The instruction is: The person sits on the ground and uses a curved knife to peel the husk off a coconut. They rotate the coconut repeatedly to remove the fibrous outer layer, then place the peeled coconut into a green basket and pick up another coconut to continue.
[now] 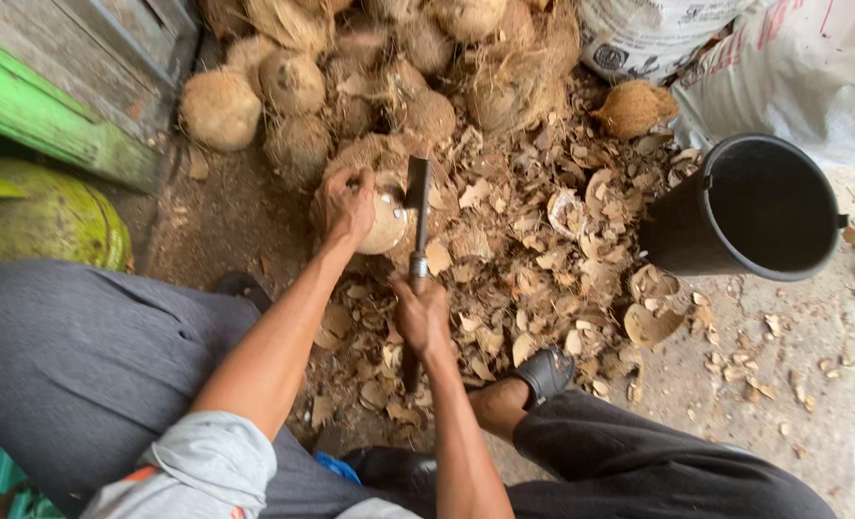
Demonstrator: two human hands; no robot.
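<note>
— Item one: left hand [348,204], grip closed over the top of a pale, partly peeled coconut [386,223], pinning it on the ground among the husk scraps.

— Item two?

— Right hand [421,312], grip wrapped tight round the handle of a cleaver [418,207]; the blade stands just beside the coconut, on its right flank, touching or nearly so.

— Step in hand?

— Paring the brown skin off the shell, by my reckoning. The next cut wants the blade kept clear of those left fingers, and the nut turned to a face not yet pared.

— Surroundings?

— Heap of unpeeled coconuts [293,82] behind. Litter of shell chips [543,259] across the floor. Black bucket [754,207] well to the right, nothing visible inside. White sacks [802,67] beyond it. Dark sandal [545,370] on the right foot.
</note>
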